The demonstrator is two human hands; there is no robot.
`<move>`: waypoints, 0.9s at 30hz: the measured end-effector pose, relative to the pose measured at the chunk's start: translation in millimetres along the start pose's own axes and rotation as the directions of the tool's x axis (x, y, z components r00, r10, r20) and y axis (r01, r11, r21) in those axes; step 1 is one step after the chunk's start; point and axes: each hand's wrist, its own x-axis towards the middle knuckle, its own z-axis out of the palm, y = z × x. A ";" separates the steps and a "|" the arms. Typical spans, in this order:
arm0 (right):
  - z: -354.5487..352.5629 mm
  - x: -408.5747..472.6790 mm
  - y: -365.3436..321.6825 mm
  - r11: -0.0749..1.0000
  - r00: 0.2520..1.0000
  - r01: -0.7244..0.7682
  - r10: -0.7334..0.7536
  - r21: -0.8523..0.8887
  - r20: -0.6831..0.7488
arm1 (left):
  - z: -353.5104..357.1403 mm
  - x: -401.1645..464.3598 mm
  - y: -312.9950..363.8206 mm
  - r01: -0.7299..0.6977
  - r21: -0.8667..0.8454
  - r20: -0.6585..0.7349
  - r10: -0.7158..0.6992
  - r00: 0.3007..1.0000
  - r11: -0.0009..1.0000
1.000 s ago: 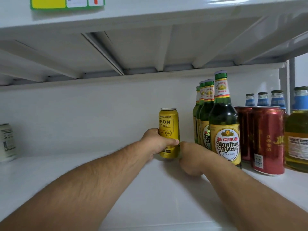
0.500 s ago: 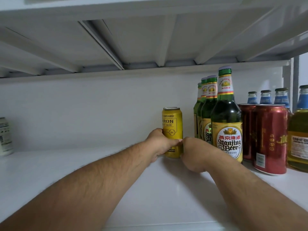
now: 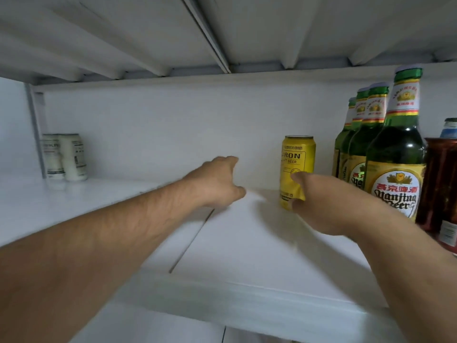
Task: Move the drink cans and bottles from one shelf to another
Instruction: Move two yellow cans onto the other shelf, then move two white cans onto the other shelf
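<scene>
Head view: two forearms reaching over white shelf point(image 3: 247, 256). Left hand point(image 3: 217, 181) hanging above shelf board, holding nothing, fingers hidden behind it, so spread of fingers not possible to tell. Right hand point(image 3: 319, 201) touching yellow can point(image 3: 296, 169) at lower side, fingers curling round it. Can standing upright, just beside green bottles point(image 3: 393, 157); red cans point(image 3: 440, 184) further right. White cans point(image 3: 65, 157) sitting far left at back. Judging: task only partly done, many drinks waiting.
</scene>
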 end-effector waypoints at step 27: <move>28.1 -30.9 -398.9 0.897 0.901 0.433 -0.425 -0.088 0.089 | -141.4 -257.0 -323.1 0.383 -0.057 -0.109 -0.387 0.916 0.922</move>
